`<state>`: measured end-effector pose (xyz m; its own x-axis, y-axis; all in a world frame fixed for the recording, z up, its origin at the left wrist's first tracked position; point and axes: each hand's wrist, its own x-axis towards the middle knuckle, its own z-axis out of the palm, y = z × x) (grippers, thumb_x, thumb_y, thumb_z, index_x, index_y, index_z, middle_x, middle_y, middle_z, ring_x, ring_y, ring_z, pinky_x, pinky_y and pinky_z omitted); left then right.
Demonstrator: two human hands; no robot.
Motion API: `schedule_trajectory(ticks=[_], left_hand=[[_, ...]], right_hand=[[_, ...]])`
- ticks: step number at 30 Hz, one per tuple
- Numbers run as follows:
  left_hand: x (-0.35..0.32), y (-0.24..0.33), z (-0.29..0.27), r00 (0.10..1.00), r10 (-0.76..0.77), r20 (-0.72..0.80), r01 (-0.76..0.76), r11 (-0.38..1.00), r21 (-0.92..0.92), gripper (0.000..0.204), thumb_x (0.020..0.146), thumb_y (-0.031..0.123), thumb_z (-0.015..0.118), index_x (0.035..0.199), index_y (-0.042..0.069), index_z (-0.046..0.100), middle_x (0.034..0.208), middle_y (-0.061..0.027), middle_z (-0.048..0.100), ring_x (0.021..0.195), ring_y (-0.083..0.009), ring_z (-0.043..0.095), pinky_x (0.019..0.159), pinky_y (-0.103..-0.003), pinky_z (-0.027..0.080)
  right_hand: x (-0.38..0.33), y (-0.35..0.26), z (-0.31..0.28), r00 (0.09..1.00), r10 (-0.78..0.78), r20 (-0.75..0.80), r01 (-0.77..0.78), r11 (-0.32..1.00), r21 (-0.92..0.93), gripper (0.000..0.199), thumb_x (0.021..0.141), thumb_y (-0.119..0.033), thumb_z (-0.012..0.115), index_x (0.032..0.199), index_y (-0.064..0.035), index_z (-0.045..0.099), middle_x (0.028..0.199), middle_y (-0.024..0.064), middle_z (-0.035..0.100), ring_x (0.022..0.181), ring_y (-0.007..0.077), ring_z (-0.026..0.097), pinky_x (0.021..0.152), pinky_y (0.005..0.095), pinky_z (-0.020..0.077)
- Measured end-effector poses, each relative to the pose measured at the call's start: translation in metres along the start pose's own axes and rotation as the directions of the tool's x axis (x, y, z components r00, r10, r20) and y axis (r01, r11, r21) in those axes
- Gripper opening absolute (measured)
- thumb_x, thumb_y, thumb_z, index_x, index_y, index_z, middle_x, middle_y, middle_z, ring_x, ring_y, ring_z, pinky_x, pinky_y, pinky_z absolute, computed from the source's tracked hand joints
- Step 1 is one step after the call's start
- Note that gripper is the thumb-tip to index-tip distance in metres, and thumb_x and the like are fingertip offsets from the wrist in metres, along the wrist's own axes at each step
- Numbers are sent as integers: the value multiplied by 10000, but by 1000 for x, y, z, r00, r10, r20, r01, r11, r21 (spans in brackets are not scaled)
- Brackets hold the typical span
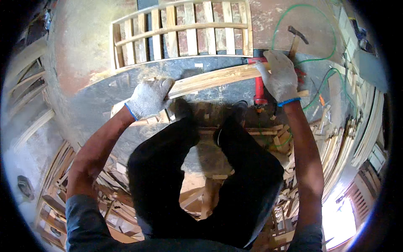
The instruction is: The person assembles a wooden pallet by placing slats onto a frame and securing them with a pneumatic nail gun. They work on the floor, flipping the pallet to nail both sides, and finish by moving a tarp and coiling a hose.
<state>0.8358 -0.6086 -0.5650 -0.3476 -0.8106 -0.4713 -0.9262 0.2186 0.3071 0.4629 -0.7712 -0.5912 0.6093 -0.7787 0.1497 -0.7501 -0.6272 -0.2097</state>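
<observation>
A pale wooden slat (216, 80) spans the space between my hands, in front of my knees. My left hand (149, 96), in a whitish knit glove with a blue cuff, is closed around its left end. At the other end, my right hand (282, 79), gloved the same way, grips the slat, thumb along its upper side. Below and beside the right hand lies a red tool, seemingly a nail gun (259, 86), partly hidden by the hand and slat. Just beyond that hand rests a hammer (296, 38) with a wooden handle.
A slatted wooden frame (180, 30) lies on the floor at the far side. A green hose (275, 31) loops at the far right. Stacked wood strips (342, 140) line the right, and offcuts (282, 136) lie near my right foot. More wooden pieces (54, 176) stand at left.
</observation>
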Motion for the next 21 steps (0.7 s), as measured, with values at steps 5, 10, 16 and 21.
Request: schedule_trajectory(ticks=[5, 10, 16, 21], left_hand=[[30, -60, 145, 1000, 13, 21, -15, 997, 74, 479, 823, 267, 701, 1229, 65, 546, 999, -162, 645, 863, -353, 674, 737, -472, 550], [56, -79, 199, 998, -45, -33, 44, 999, -21, 328, 860, 209, 649, 1119, 32, 553, 1009, -176, 626, 936, -355, 647, 820, -458, 534], [52, -93, 202, 984, -69, -163, 47, 990, -132, 512, 834, 370, 738, 1170, 25, 567, 1104, -187, 626, 1068, -382, 605, 930, -487, 482], [78, -115, 150, 907, 15, -422, -56, 995, -84, 471, 856, 350, 710, 1177, 31, 579, 1029, -172, 643, 1010, -356, 632, 860, -456, 489]], right_hand=[[-38, 3, 157, 995, -39, 88, 32, 996, 88, 357, 845, -319, 725, 1050, -41, 633, 1024, 151, 665, 1004, 351, 633, 900, 465, 503], [-61, 2, 210, 996, -72, -44, 76, 994, 77, 357, 804, -280, 756, 1039, -42, 632, 1081, 169, 641, 1013, 385, 610, 911, 490, 492], [-50, -12, 207, 985, -167, -42, 170, 982, 78, 260, 814, -243, 698, 988, -62, 630, 1009, 136, 618, 964, 371, 601, 857, 510, 488], [-45, 8, 215, 976, -203, 76, 206, 978, -34, 120, 858, -196, 642, 890, -85, 614, 852, 107, 604, 872, 334, 615, 754, 467, 506]])
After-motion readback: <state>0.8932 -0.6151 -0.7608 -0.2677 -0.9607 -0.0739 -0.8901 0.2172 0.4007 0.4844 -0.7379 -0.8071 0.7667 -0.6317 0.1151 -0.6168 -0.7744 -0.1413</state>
